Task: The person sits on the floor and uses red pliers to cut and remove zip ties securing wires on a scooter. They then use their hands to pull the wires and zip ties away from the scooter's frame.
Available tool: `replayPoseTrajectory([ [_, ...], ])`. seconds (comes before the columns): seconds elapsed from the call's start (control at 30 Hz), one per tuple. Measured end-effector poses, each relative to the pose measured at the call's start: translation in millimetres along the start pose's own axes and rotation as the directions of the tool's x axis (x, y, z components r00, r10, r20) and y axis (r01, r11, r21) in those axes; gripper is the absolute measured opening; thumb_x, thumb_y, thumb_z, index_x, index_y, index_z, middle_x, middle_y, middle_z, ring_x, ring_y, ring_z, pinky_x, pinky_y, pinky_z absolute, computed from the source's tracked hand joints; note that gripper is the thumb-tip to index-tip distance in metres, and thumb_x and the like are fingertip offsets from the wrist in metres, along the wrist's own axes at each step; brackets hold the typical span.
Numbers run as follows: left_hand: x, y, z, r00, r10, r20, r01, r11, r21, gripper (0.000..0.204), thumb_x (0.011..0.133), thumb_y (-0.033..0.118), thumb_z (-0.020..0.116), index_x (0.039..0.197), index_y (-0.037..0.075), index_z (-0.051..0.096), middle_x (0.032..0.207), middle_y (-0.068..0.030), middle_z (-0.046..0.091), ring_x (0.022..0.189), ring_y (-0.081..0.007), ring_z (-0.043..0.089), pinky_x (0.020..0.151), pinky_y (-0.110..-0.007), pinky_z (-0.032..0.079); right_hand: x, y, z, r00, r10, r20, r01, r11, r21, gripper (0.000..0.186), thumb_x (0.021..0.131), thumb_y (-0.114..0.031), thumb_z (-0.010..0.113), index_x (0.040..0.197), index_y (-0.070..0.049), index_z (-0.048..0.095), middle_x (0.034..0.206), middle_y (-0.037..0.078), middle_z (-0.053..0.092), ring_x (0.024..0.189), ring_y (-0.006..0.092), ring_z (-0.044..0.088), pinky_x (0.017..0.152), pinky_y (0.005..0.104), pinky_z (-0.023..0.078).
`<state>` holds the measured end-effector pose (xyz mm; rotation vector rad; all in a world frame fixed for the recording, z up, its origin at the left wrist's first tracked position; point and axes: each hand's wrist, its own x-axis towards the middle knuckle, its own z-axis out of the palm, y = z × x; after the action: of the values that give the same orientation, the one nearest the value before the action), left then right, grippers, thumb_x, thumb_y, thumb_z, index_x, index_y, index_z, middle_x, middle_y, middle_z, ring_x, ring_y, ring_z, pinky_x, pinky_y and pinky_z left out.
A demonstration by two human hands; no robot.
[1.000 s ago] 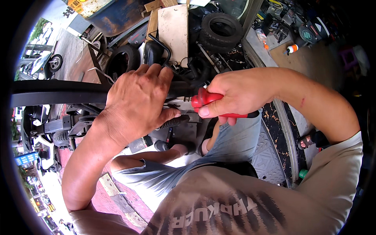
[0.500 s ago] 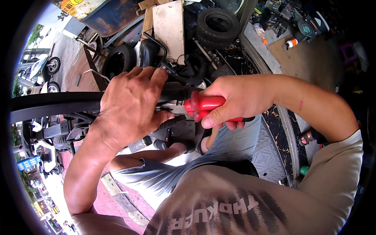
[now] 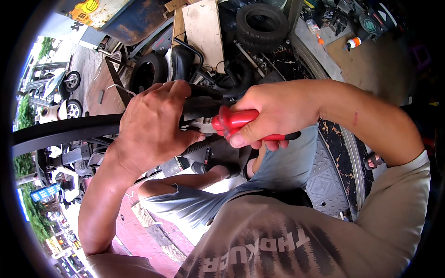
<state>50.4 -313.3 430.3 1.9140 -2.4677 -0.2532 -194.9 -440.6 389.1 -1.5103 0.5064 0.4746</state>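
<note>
My left hand (image 3: pixel 153 125) is clenched over a black part where a long curved black bar (image 3: pixel 65 132) ends. My right hand (image 3: pixel 273 109) is closed around a red-handled tool (image 3: pixel 234 119), whose black tail pokes out to the right below my fingers. The tool's front end points left into the gap under my left hand, and its tip is hidden there. A small metal piece shows between the two hands, which nearly touch. My knees and grey shorts lie below them.
A black tyre (image 3: pixel 262 21) and a pale board (image 3: pixel 204 28) lean at the top, with another tyre (image 3: pixel 148 72) to the left. An orange-capped can (image 3: pixel 353 42) stands at upper right. Parked scooters (image 3: pixel 60 97) line the left. A metal tread plate (image 3: pixel 324 185) lies underfoot.
My right hand has pushed the red-handled tool slightly left, closer to my left hand. The left hand keeps its grip on the black part.
</note>
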Motion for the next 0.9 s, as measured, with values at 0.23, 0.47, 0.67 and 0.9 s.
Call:
replayPoseTrajectory([
  [0.23,4.7,6.0,1.3,0.988,-0.145,0.056,0.147,0.989,-0.023,0.067,0.069,0.017,0.105,0.123,0.006,0.067,0.101,-0.0182,0.076,0.094,-0.0410,0.079,0.086,-0.052,0.061,0.8,4.9,1.0,0.999,-0.040,-0.033,0.038,0.997,-0.063,0.055,0.108,-0.049,0.082,0.128,0.003,0.078,0.093,0.011,0.078,0.074,0.0190,0.077,0.066,0.0355,0.061],
  [0.47,8.9,2.0,8.0,0.992,-0.118,0.046,0.119,0.993,-0.003,0.059,0.069,0.018,0.105,0.114,0.007,0.069,0.095,-0.0150,0.074,0.088,-0.0390,0.078,0.080,-0.052,0.061,1.1,4.9,-6.4,0.994,-0.092,-0.067,0.078,0.979,-0.190,0.052,0.108,-0.041,0.083,0.129,0.006,0.076,0.088,0.013,0.079,0.078,0.0204,0.081,0.070,0.0375,0.063],
  [0.67,5.4,0.8,12.7,0.996,-0.073,-0.044,0.074,0.997,0.033,0.062,0.063,0.013,0.109,0.111,0.008,0.070,0.087,-0.0090,0.072,0.078,-0.0297,0.073,0.072,-0.044,0.057,0.4,1.1,-5.9,0.972,-0.211,-0.107,0.162,0.922,-0.352,0.042,0.108,-0.034,0.083,0.121,0.006,0.076,0.090,0.016,0.080,0.084,0.0298,0.085,0.074,0.0451,0.062],
  [0.9,4.6,7.4,10.2,0.983,-0.180,-0.020,0.180,0.984,0.005,0.059,0.074,0.021,0.105,0.119,0.006,0.069,0.093,-0.0143,0.074,0.090,-0.0408,0.077,0.079,-0.052,0.061,2.7,-7.3,-12.7,0.983,-0.154,-0.098,0.115,0.938,-0.327,0.042,0.103,-0.036,0.085,0.112,0.005,0.076,0.087,0.018,0.077,0.081,0.0333,0.076,0.078,0.0469,0.057],
])
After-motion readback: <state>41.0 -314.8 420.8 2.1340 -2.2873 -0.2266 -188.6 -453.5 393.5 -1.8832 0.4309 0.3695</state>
